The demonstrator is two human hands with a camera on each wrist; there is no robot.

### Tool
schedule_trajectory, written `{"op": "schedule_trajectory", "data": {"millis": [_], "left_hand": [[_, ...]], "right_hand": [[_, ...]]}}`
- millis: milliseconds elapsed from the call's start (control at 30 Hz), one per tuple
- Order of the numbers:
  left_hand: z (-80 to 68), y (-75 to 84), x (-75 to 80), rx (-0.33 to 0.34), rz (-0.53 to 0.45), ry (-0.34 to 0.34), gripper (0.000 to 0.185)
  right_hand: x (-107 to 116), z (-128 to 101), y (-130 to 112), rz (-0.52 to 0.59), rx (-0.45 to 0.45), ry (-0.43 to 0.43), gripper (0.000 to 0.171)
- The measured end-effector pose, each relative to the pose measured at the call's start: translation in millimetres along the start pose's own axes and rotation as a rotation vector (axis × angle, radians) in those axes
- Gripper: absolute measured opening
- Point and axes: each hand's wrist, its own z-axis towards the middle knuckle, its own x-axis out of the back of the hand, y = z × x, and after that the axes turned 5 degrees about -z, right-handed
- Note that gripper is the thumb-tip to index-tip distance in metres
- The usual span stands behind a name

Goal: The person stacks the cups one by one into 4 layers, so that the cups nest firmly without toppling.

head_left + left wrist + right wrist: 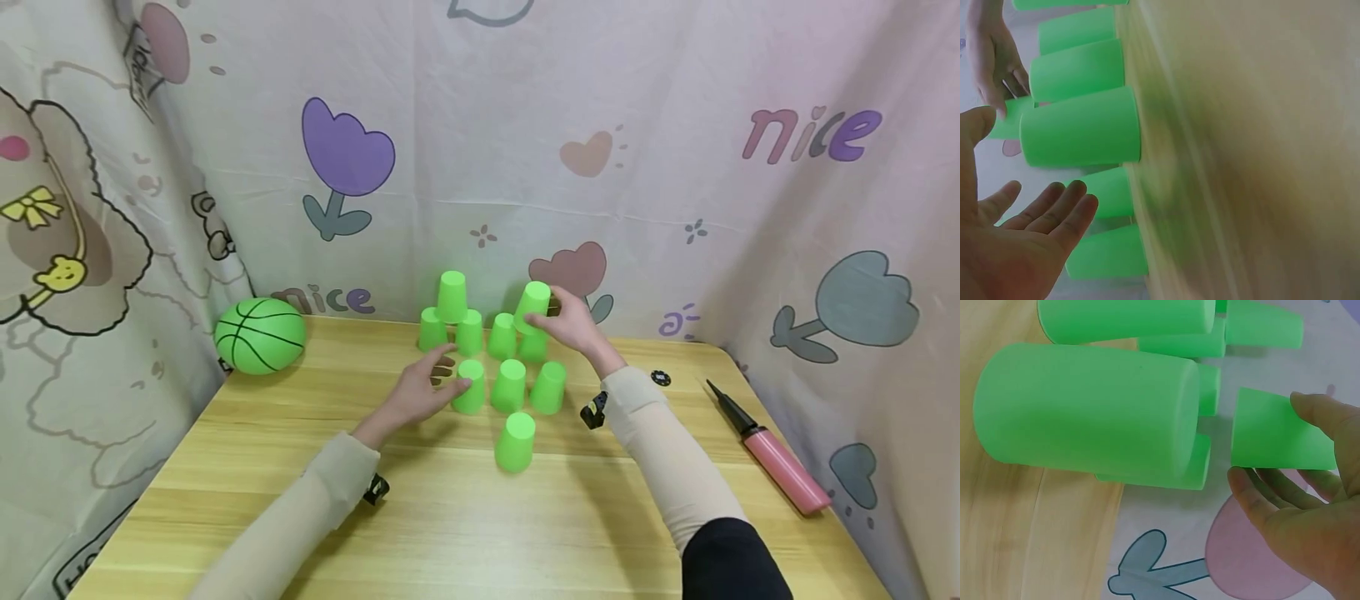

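Stacking step, I judge: right hand point(573, 323) grips a tilted cup point(532, 307) above the far-right cups point(517, 343), left hand point(420, 387) spread wide beside the near-left cup point(470, 386); next needs the cup set level across 2 bases.

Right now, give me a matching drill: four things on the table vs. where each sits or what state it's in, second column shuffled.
Column 1:
1. green ball
2. pink pump
3. raised cup
4. front cup

Column 2:
A. lying along the table's right edge
B. standing alone, upside down, nearest the person
C. at the far left, by the curtain
D. held off the table in the right hand

Pairs: 1-C, 2-A, 3-D, 4-B

The left hand has straight fingers beside a cup in the middle row; it grips nothing.
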Motion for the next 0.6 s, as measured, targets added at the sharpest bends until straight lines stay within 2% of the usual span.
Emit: {"op": "schedule_trajectory", "data": {"millis": [133,333,600], "left_hand": [[-0.8,-2.5,-6.6,-0.020,0.006,-0.017,0.076],[-0.2,-6.0,-14.0,-0.057,0.023,-0.003,0.076],[2.1,-6.9,-18.3,-0.049,0.005,0.012,0.075]], "right_hand": [[-4,7,2,-0.010,-0.009,-0.013,0.064],[-10,12,5,-0.019,-0.049,-0.030,0.068],[-11,22,6,-0.038,-0.069,-0.019,0.070]]}}
